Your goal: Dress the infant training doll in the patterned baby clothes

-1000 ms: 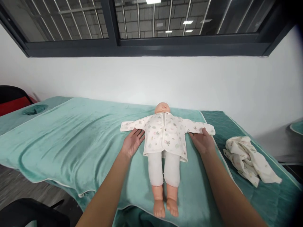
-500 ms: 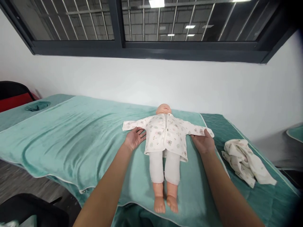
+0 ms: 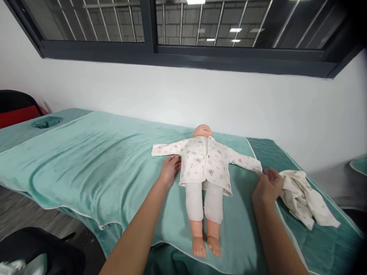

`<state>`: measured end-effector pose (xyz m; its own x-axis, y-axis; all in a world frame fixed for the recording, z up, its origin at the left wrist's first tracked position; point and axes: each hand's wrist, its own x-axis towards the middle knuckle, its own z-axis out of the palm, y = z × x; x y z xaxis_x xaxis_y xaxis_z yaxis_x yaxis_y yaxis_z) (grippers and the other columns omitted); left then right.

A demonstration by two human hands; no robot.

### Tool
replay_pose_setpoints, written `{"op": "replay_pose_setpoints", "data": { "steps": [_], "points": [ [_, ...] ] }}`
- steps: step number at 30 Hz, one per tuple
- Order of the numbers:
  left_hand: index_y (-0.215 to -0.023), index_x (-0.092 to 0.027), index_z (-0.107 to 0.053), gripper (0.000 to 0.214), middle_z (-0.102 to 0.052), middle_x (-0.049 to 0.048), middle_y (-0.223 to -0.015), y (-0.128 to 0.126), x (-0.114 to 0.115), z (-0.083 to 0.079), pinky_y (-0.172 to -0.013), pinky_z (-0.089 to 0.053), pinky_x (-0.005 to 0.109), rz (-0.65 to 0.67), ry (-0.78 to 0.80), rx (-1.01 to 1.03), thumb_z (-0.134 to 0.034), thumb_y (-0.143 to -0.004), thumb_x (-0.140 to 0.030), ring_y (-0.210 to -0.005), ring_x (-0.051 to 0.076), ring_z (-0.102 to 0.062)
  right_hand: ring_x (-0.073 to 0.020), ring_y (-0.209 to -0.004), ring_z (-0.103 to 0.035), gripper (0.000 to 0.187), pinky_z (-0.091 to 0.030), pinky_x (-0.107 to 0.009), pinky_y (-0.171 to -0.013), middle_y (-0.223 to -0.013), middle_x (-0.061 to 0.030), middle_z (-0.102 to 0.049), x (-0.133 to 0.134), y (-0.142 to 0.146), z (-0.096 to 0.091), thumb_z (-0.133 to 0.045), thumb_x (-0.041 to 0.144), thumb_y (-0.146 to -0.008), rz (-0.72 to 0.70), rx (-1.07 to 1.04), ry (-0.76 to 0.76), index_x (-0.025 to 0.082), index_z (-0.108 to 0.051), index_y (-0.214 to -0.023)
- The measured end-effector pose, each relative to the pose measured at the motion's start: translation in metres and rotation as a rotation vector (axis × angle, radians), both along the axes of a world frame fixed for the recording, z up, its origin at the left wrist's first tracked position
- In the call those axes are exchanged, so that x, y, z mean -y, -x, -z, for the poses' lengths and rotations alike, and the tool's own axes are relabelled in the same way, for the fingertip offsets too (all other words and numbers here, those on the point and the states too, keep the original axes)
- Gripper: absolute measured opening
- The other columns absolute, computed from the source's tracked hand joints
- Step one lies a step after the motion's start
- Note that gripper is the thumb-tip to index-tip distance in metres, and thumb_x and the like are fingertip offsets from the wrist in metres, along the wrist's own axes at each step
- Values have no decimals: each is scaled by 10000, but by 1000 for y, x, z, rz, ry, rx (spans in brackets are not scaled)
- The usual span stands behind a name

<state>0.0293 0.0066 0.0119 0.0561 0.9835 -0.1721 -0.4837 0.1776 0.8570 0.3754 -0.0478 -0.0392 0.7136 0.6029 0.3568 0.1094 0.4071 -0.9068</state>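
A baby doll [image 3: 197, 229] lies on its back, feet towards me, on a light green blanket. It wears a white printed jacket [image 3: 195, 160] and white trousers [image 3: 194, 202], with both sleeves stretched out sideways. My left hand [image 3: 169, 171] rests at the jacket's left side, just below the left sleeve, with loosely bent fingers and no visible hold. At the end of the right sleeve [image 3: 246, 162] is my right hand [image 3: 268, 187], its fingers curled in. The fingertips are close to the cuff; whether they pinch it is hidden.
A crumpled white printed cloth [image 3: 306, 198] lies right of my right hand on the darker green cover [image 3: 323, 244]. The light green blanket [image 3: 100, 160] spreads left. Behind the bed is a white wall [image 3: 129, 91] under a dark-framed window. A black chair [image 3: 43, 248] stands at lower left.
My right hand has moved from under the right sleeve outwards past its cuff, and its fingers have curled. The left hand has turned slightly beside the jacket. The view has shifted a little.
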Motion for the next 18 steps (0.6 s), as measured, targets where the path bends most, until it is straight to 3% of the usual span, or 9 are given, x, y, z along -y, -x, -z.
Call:
{"op": "replay_pose_setpoints", "data": {
  "steps": [3, 6, 8, 11, 13, 18],
  "points": [
    [-1003, -122, -657, 277, -726, 146, -1033, 0, 1, -3, -829, -578, 346, 171, 13, 19, -663, -860, -359, -896, 223, -706, -262, -1086, -665, 297, -533, -455, -1012, -1033, -87, -704, 10, 27, -3, -725, 272, -732, -209, -240, 116, 175, -638, -999],
    [-1091, -96, -668, 343, -720, 164, -1104, -3, -2, -6, -911, -569, 362, 319, 37, 102, -640, -885, -369, -1000, 250, -695, -248, -1080, -683, 228, -553, -357, -995, -1056, -119, -731, 6, 43, -18, -721, 204, -738, -490, -527, 200, 151, -683, -956],
    [-1157, -91, -653, 371, -715, 163, -1140, -8, -7, -6, -967, -551, 367, 364, 76, 183, -633, -892, -349, -1051, 255, -686, -225, -1070, -690, 190, -575, -304, -953, -1075, -111, -737, -3, 50, -29, -689, 189, -778, -642, -623, 233, 163, -690, -967],
    [-1232, -84, -619, 414, -711, 163, -1171, -19, -17, -6, -1002, -536, 378, 373, 164, 278, -626, -896, -326, -1068, 256, -688, -231, -1064, -695, 196, -599, -340, -916, -1070, -71, -751, -20, 59, -43, -620, 233, -849, -863, -677, 319, 200, -686, -1031],
    [-1244, -78, -611, 436, -723, 163, -1141, -26, -24, -5, -992, -543, 389, 368, 218, 309, -627, -892, -334, -1038, 258, -703, -251, -1072, -694, 246, -606, -393, -906, -1070, -54, -757, -31, 66, -47, -572, 259, -875, -911, -683, 359, 216, -677, -1093],
    [-1236, -86, -621, 444, -746, 163, -1062, -41, -39, -6, -947, -563, 422, 361, 229, 348, -643, -869, -335, -980, 276, -723, -281, -1142, -660, 360, -558, -467, -975, -1169, -54, -729, -49, 74, -43, -565, 306, -865, -852, -649, 323, 219, -644, -1206]
  ]
}}
